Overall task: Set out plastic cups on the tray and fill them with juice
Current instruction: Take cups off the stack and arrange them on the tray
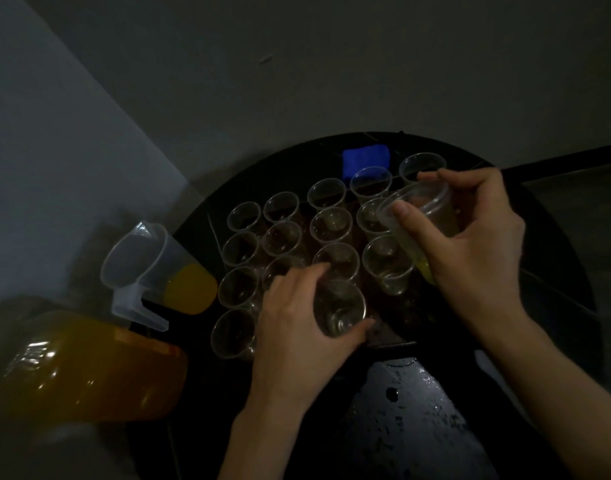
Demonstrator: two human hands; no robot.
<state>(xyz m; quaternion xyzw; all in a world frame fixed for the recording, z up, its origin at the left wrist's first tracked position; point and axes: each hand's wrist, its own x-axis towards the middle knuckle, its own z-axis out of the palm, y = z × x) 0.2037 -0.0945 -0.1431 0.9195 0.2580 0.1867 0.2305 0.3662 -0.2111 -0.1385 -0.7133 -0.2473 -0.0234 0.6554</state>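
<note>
1. The round black table (556, 306) carried everything. Droplets glistened on its near part, and the dim light made its edges hard to read.
2. A big juice bottle (89, 368) lay at the lower left, cut off by the frame's edge, its label blurred.
3. The clear pitcher (151, 265) stood upright just left of the cups, mouth up, handle toward the person, with orange juice low inside.
4. The tray (387, 336) sat under the cups, mostly hidden; only a brownish near corner showed.
5. The right hand (470, 237) curled round a stack of cups (418, 209) above the tray's right side. The stack's long axis was tilted, its mouth pointing up and left, its base hidden in the palm.
6. The left hand (297, 327) wrapped fingers and thumb round a single cup (338, 310), upright at the tray's near edge.
7. The empty cups (331, 225) stood in close rows on the tray, mouths up, some hidden behind the hands.
8. A blue cloth (365, 161) lay behind the far row.
</note>
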